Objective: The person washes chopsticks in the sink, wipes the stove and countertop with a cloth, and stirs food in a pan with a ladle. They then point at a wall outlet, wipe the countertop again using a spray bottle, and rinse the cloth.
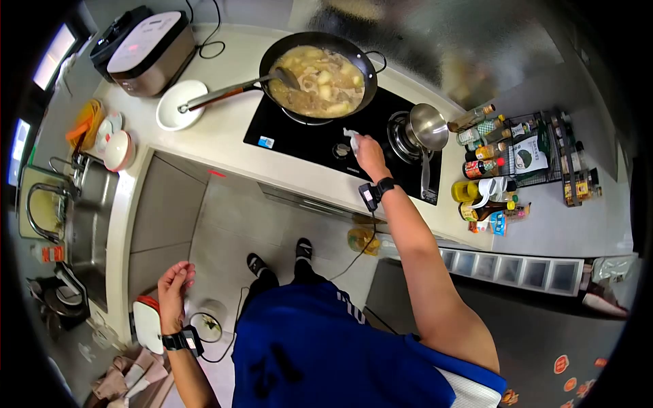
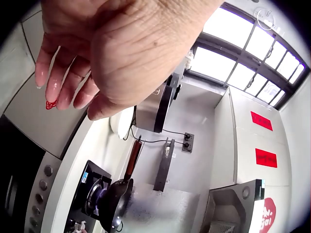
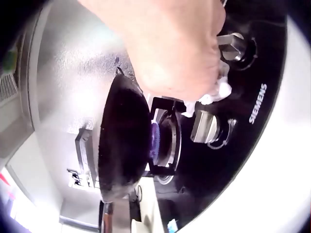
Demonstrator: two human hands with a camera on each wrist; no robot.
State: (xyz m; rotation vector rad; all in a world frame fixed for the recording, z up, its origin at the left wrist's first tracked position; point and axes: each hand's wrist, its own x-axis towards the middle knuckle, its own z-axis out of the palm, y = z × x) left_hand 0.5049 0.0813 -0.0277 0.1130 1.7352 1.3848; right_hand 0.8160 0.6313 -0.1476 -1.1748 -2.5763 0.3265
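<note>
My right hand grips a crumpled white tissue over the black hob, beside the control knobs; in the right wrist view the tissue shows under the curled fingers, near a knob. Behind it, a wok of stew with potato-like chunks sits on the left burner, a ladle resting in it. A blue flame burns under the wok. Away from the counter, my left hand hangs low with nothing in it, its fingers loosely bent in the left wrist view.
A steel saucepan stands on the right burner, its handle toward the front edge. Bottles and a spice rack are on the right. A white bowl and a rice cooker stand left of the wok, the sink further left.
</note>
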